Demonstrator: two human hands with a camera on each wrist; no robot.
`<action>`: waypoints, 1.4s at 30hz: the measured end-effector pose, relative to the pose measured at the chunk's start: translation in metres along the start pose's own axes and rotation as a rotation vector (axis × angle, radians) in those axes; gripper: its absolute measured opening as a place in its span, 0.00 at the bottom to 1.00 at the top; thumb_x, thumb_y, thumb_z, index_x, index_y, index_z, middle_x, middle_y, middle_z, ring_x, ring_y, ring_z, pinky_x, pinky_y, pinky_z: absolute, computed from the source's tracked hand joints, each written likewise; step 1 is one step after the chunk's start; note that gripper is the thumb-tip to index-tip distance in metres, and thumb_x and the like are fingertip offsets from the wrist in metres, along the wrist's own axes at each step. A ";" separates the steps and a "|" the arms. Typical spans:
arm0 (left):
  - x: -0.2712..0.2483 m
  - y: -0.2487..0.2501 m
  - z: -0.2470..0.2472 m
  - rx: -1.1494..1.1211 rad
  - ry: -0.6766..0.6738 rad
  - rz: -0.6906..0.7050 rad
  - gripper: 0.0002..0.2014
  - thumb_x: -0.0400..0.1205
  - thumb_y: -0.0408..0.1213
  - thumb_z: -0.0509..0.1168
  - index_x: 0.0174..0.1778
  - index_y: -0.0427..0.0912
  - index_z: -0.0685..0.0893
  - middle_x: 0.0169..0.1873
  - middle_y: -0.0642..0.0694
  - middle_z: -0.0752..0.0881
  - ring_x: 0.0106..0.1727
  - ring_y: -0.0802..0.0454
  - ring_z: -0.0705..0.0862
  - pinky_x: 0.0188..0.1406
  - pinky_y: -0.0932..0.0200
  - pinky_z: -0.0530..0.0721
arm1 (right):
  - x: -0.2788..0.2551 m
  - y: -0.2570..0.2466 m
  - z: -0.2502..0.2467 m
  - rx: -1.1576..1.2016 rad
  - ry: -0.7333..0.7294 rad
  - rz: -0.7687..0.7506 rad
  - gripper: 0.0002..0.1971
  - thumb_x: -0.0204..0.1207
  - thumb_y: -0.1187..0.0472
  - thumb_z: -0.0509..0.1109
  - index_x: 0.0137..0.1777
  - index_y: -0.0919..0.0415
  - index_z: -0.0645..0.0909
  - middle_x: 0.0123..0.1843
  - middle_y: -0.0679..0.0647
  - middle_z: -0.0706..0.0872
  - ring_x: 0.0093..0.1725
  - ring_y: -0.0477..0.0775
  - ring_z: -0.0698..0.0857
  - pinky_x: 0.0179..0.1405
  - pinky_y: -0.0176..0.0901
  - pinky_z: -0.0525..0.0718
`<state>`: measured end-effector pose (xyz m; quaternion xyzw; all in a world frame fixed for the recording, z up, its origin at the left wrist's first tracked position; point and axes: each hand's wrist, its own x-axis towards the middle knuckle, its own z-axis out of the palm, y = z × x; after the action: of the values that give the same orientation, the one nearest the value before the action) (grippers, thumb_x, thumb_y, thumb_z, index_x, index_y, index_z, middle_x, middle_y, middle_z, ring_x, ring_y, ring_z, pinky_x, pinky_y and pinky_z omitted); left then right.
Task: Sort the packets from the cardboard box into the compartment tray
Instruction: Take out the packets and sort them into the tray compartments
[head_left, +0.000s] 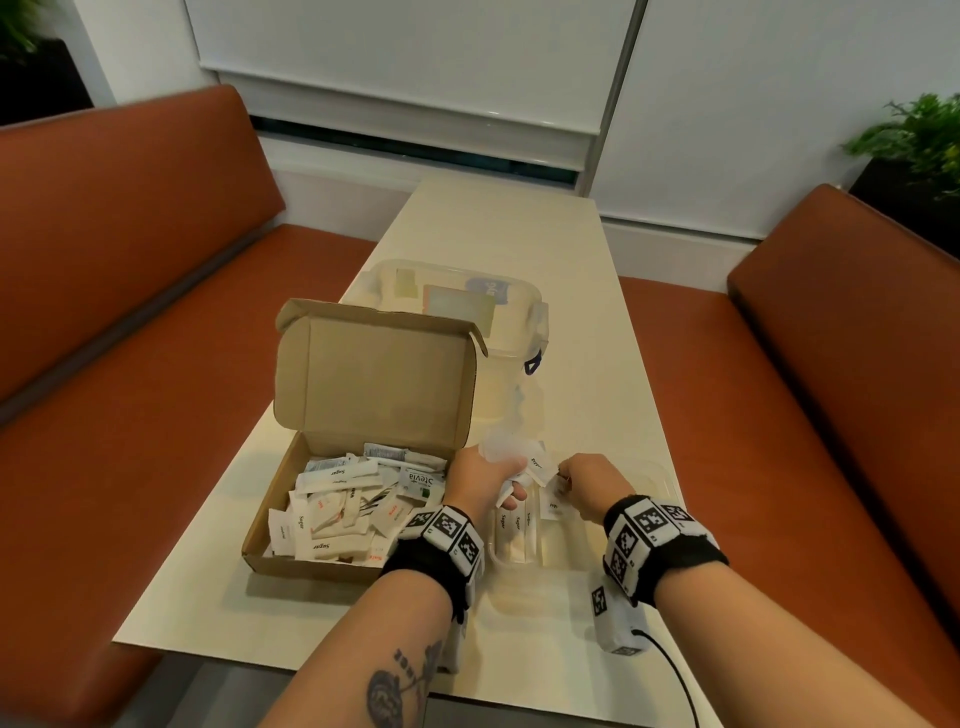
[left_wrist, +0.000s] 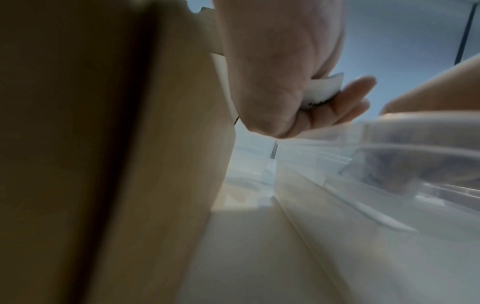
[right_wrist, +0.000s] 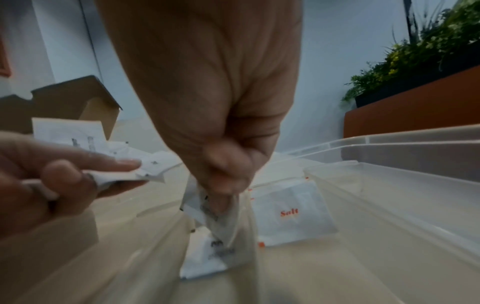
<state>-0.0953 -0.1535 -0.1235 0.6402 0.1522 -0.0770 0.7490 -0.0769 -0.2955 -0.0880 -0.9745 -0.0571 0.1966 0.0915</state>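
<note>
On a pale tabletop (head_left: 571, 322), my left hand (head_left: 480, 480) keeps spare packets (head_left: 524, 470) bunched in its grip. Just right, my right hand (head_left: 589, 480) pinches one packet (right_wrist: 215, 218) over the compartment tray (right_wrist: 389, 179), likely to drop it.

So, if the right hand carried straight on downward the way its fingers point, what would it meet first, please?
Probably the packet already lying in the clear tray compartment below. The right hand pinches another packet hanging just above it; the depth is unclear.

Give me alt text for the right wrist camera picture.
The right hand pinches a white paper packet over a clear plastic compartment tray holding a white Salt packet. At left, the left hand holds more white packets.
</note>
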 end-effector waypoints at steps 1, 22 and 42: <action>0.000 0.000 0.000 -0.006 -0.001 -0.003 0.02 0.79 0.26 0.68 0.44 0.34 0.82 0.29 0.39 0.83 0.17 0.54 0.79 0.13 0.66 0.74 | 0.000 0.001 0.001 -0.035 0.020 -0.027 0.09 0.80 0.68 0.61 0.38 0.63 0.76 0.43 0.59 0.83 0.47 0.60 0.82 0.36 0.39 0.74; 0.001 -0.002 -0.002 -0.002 -0.011 -0.004 0.04 0.79 0.27 0.68 0.48 0.32 0.83 0.34 0.33 0.84 0.20 0.52 0.80 0.16 0.65 0.75 | 0.013 0.004 0.005 -0.044 0.054 -0.055 0.10 0.78 0.67 0.64 0.56 0.67 0.83 0.53 0.61 0.87 0.51 0.60 0.86 0.54 0.47 0.84; 0.001 -0.001 -0.003 0.007 -0.014 0.006 0.02 0.79 0.26 0.68 0.46 0.33 0.82 0.30 0.38 0.82 0.18 0.54 0.80 0.15 0.66 0.75 | 0.017 0.001 0.017 -0.069 0.082 -0.068 0.11 0.76 0.66 0.64 0.58 0.64 0.76 0.53 0.59 0.82 0.48 0.58 0.81 0.43 0.40 0.73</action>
<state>-0.0953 -0.1512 -0.1253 0.6428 0.1447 -0.0798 0.7480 -0.0684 -0.2909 -0.1102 -0.9819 -0.0930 0.1510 0.0668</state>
